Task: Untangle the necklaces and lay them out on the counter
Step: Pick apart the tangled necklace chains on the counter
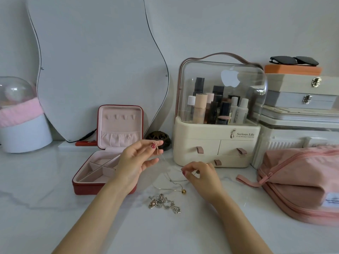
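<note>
Pinching one fine chain (166,163), two hands; perhaps three necklaces (165,201) tangled.

Soft, even, cool light, faint shadows, slightly soft focus, and wide-angle bending at the edges.

The cream cosmetics organizer (216,142) reads "Serious Life" on its front.

pale grey wall (220,24), wavy mirror (95,66), white marble counter (36,208), soft daylight.
</note>
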